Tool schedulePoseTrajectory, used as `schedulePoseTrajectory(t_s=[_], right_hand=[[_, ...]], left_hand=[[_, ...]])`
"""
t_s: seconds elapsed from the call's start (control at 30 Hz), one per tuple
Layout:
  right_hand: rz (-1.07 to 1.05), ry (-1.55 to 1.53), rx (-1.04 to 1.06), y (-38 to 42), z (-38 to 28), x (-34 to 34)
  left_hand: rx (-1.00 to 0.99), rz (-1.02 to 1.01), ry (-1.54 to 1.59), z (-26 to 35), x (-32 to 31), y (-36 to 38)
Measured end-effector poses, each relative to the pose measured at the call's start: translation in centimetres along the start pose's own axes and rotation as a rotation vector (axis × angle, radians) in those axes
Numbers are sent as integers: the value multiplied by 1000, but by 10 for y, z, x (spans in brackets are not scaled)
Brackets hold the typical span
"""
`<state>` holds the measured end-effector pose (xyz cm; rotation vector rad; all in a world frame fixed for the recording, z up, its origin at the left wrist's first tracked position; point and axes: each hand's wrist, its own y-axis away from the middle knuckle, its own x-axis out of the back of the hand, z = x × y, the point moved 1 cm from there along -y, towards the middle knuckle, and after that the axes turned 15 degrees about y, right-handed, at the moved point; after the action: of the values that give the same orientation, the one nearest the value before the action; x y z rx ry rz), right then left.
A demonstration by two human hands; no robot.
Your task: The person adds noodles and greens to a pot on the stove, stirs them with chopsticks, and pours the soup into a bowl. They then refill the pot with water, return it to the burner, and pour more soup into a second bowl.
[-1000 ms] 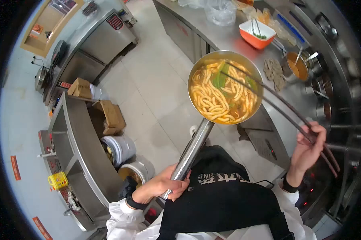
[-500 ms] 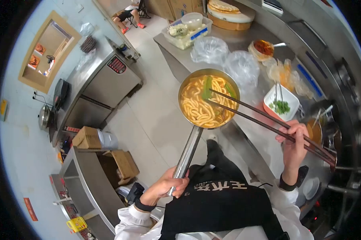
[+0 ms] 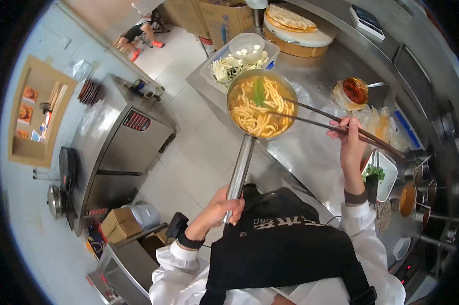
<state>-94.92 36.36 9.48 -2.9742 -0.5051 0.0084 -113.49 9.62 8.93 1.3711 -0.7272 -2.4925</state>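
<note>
My left hand (image 3: 220,207) is closed around the metal handle of a saucepan (image 3: 246,152), held up in front of me. Thick pale noodles (image 3: 247,119) and a green leaf (image 3: 259,91) lie in orange-brown broth inside it. Between the fingers of my right hand (image 3: 350,140) is a pair of long dark chopsticks (image 3: 321,124). Their tips reach into the noodles at the pan's right side. Below my right hand, partly hidden by the wrist, sits a white container (image 3: 389,175) of chopped green herbs (image 3: 374,172).
A steel counter (image 3: 321,162) runs along the right. It bears a tub of vegetables (image 3: 227,68), flatbreads (image 3: 290,19) on a round board and a red sauce jar (image 3: 355,91). Several sauce pots (image 3: 407,198) stand at far right. A seated person (image 3: 140,35) is in the background.
The pan and chopsticks have moved up in the view, nearer the vegetable tub. My right hand has shifted up and left. The camera view has turned, and the plastic-covered items are now mostly out of sight.
</note>
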Motion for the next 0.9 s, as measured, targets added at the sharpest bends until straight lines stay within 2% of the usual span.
schedulePoseTrajectory(t_s=[0.07,0.17,0.3,0.9], right_hand=[[89,-30,55,-21,9,-19],[241,-37,7,-41,16,-36],[268,-39,-12,-59,18,-43],[317,-70,-49,-94,35,-32]], left_hand=[[17,-5,-89,33,15,-19],[18,15,-135,68,21,-37],[53,-10,-177,99,28,-56],[-47,119,-416,115,20,-85]])
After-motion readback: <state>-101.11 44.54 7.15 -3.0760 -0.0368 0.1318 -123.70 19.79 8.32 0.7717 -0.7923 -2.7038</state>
